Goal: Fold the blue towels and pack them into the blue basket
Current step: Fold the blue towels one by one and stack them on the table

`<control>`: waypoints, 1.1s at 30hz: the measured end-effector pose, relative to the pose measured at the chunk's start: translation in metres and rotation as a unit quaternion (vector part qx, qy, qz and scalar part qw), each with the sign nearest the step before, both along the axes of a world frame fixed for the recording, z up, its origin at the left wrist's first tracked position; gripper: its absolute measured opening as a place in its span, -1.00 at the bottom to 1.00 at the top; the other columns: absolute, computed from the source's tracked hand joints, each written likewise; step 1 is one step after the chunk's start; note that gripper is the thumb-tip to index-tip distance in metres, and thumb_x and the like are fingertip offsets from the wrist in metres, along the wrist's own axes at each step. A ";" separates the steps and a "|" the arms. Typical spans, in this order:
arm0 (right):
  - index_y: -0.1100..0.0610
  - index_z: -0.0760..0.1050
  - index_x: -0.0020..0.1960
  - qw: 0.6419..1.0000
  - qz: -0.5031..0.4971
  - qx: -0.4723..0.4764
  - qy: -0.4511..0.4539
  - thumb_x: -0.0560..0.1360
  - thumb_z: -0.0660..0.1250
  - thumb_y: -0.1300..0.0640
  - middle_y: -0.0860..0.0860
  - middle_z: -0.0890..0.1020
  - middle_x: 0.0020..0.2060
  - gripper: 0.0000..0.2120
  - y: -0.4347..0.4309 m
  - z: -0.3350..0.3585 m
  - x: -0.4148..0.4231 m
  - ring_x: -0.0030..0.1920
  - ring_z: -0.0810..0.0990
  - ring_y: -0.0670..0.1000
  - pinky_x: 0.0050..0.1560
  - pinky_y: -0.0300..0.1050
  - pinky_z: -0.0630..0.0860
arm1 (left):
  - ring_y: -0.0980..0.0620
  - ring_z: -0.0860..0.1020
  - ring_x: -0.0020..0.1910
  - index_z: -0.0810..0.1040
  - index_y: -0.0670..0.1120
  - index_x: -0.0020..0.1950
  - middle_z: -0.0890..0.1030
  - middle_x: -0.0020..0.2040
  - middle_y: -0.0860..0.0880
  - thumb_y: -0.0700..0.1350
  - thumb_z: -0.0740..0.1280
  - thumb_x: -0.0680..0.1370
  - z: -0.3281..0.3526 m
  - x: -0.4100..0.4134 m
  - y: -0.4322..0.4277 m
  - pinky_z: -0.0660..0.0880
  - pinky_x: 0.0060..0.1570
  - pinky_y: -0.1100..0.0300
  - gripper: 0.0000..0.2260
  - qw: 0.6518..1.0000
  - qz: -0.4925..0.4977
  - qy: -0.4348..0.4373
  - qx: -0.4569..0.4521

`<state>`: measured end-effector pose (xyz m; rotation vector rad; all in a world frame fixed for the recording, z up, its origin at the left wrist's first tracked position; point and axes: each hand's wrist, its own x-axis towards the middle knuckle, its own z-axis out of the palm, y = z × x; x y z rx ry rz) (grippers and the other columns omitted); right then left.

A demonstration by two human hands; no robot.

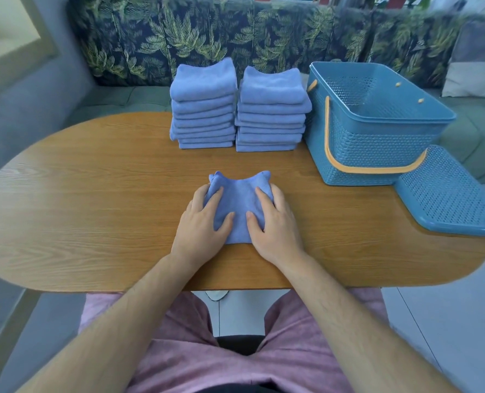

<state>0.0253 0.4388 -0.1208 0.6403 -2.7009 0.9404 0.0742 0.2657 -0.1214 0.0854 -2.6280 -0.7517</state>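
Apparently to set the crease, left hand [204, 222] and right hand [276, 222] press straight, unclenched fingers [217, 198] flat on a folded blue towel [239, 202] on the tabletop [93, 194], while two folded stacks [204, 114] wait beside the open blue basket [377, 143] for packing.

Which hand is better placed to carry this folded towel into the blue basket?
Probably the right hand: the blue basket stands open on its side of the table, while the left hand would have to cross over. Both press flat on the towel.
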 end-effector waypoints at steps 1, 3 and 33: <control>0.14 0.36 0.49 1.000 0.004 -0.008 -0.002 0.57 0.26 -0.02 0.03 0.28 0.48 -0.47 0.000 0.000 0.000 0.32 0.46 0.08 0.23 0.07 0.51 | -0.06 0.47 0.28 0.38 -0.14 0.48 0.33 0.44 -0.06 0.04 0.33 0.57 0.001 0.000 0.000 0.49 0.19 0.09 -0.48 1.000 -0.008 0.004 0.010; 0.13 0.34 0.50 1.000 0.011 -0.025 -0.015 0.58 0.27 -0.01 0.01 0.26 0.48 -0.47 0.001 0.001 0.000 0.32 0.45 0.04 0.22 0.05 0.52 | -0.01 0.42 0.35 0.35 -0.15 0.50 0.29 0.47 -0.04 -0.03 0.36 0.58 0.004 -0.001 0.000 0.46 0.24 0.13 -0.48 0.999 -0.022 0.007 0.023; 0.05 0.45 0.45 0.993 -0.082 -0.002 -0.082 0.55 0.33 -0.07 0.07 0.38 0.48 -0.50 -0.033 0.008 -0.101 0.21 0.57 0.07 -0.12 -0.08 0.56 | 0.18 0.43 0.28 0.42 -0.05 0.44 0.30 0.48 0.04 -0.03 0.34 0.58 0.020 -0.106 -0.010 0.41 -0.14 0.27 -0.57 0.980 0.082 -0.105 0.149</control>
